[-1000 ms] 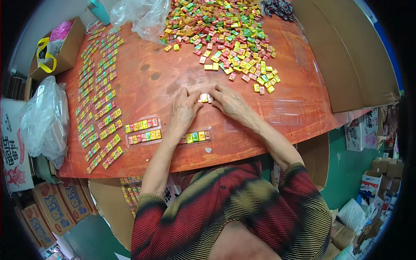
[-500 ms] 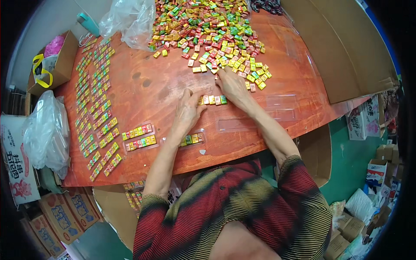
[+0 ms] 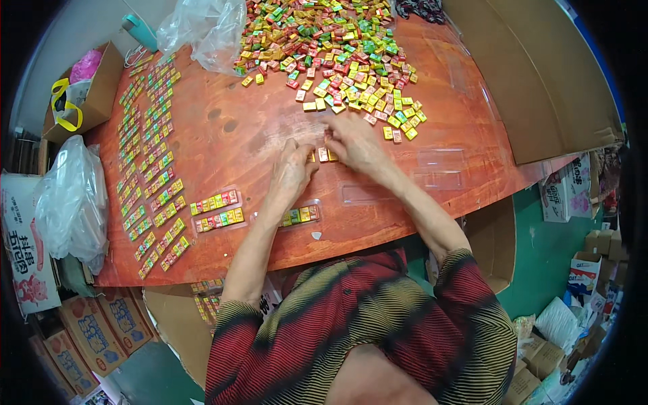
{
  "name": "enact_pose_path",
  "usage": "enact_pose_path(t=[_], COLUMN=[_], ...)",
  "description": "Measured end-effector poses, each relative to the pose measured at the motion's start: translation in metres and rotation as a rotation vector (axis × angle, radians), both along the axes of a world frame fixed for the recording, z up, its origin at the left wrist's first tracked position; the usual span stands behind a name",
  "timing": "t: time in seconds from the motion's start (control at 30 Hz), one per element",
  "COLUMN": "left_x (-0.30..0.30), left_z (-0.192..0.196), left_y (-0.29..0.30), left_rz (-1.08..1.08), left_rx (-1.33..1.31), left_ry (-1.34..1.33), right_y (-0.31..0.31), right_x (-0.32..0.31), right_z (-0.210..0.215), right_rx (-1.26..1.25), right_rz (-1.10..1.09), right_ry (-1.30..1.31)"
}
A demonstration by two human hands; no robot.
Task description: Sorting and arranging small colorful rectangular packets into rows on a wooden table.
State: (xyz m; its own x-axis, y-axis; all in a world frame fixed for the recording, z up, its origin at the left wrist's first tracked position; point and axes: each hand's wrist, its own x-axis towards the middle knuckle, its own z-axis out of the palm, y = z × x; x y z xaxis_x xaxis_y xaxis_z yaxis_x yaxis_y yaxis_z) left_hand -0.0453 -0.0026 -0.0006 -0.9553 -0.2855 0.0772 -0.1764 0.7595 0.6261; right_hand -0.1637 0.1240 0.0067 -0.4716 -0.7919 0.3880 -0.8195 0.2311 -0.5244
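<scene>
A short row of small, bright-coloured boxes [image 3: 325,155] stands on the table in front of me, partly hidden by my hands. My left hand [image 3: 291,167] is at the row's left end, its thumb and fingers closed about a small yellow box. Over the right part of the row, my right hand [image 3: 359,145] pinches what looks like a small reddish box, slightly blurred. Beyond it spreads a large loose heap of the same red, yellow and green boxes [image 3: 364,74]. Left of my left forearm, clear plastic trays [image 3: 237,197] hold rows of boxes; another filled tray [image 3: 318,210] lies beside the forearm.
Many lined-up rows of boxes [image 3: 159,182] cover the table's left side. Clear trays [image 3: 368,194] lie right of my hands. A large cardboard carton [image 3: 533,74] borders the right side. Plastic bags [image 3: 202,34] lie at the back left. An open carton [image 3: 489,246] stands below the table edge.
My right hand has come back from the heap's near edge, moving left and slightly nearer, and now covers more of the row. My left hand has stayed nearly still.
</scene>
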Motion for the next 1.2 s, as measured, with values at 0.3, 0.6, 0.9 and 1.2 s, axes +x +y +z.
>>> enact_pose_path(t=[0.3,0.6,0.9,1.2], left_x=[0.015,0.003,0.003,0.018], left_z=[0.008,0.004,-0.004,0.007], left_y=[-0.015,-0.002,0.003,-0.015], left_rz=[0.022,-0.058,-0.055,-0.039], left_rx=[0.077,-0.063,-0.19,0.107], left_ry=[0.006,0.089,0.116,0.024], right_y=[0.004,0.026,0.026,0.072], right_x=[0.035,0.016,0.012,-0.027], right_z=[-0.008,0.002,-0.008,0.006], right_rx=[0.11,0.28,0.267,0.373], right_rz=[0.008,-0.002,0.117,-0.313], right_ry=[0.031,-0.062,-0.059,0.058])
